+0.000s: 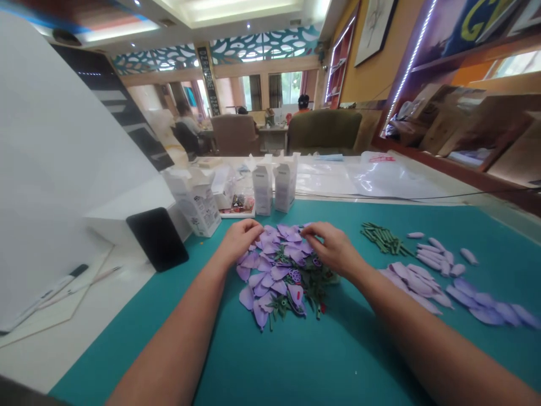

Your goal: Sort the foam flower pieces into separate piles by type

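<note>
A heaped pile of purple petal-shaped pieces (270,276) lies in the middle of the green mat, with dark green leafy pieces (315,290) mixed in along its right and lower side. A small purple openwork piece (295,276) rests on the heap. At the pile's upper left edge is my left hand (240,241), its fingers curled together against the petals; what they hold, if anything, is hidden. My right hand (332,247) is at the upper right edge, thumb and fingers pinched together on a purple petal at their tips.
To the right lie green stick pieces (384,238), pale lilac rolls (435,256), pale petals (416,285) and purple petals (490,304). White boxes (262,189) and a tray of small parts (239,208) stand behind. At left are a black tablet (157,239) and a marker (54,287).
</note>
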`<state>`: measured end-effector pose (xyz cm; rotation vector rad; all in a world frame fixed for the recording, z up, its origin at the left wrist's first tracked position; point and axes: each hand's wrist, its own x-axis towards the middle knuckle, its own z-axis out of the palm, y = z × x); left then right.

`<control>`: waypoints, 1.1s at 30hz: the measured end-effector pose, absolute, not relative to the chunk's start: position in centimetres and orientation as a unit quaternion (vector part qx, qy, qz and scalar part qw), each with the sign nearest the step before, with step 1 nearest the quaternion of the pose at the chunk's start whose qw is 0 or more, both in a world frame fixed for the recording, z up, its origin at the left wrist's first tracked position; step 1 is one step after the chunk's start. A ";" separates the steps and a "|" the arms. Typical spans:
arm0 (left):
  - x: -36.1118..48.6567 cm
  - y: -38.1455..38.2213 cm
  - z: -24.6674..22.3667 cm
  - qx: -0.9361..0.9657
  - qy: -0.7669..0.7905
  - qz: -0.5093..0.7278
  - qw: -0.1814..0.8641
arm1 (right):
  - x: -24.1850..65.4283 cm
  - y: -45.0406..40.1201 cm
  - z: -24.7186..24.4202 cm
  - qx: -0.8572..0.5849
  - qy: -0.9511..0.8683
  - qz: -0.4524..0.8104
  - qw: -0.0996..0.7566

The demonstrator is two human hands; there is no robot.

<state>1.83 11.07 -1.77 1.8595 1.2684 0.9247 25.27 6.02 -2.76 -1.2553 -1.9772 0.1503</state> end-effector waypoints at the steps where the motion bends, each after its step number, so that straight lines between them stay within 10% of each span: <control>1: 1.7 11.1 -1.8 0.717 0.491 0.355 0.345 | 24.7 6.0 -3.2 -0.484 -0.785 0.064 0.382; 24: 2.5 9.8 -0.9 0.811 0.480 0.214 0.257 | 18.9 4.6 -6.7 -0.313 -0.931 -0.062 0.178; 33: 2.2 8.9 0.1 0.850 0.475 0.086 0.210 | 20.5 4.8 -5.6 -0.423 -0.747 0.335 0.387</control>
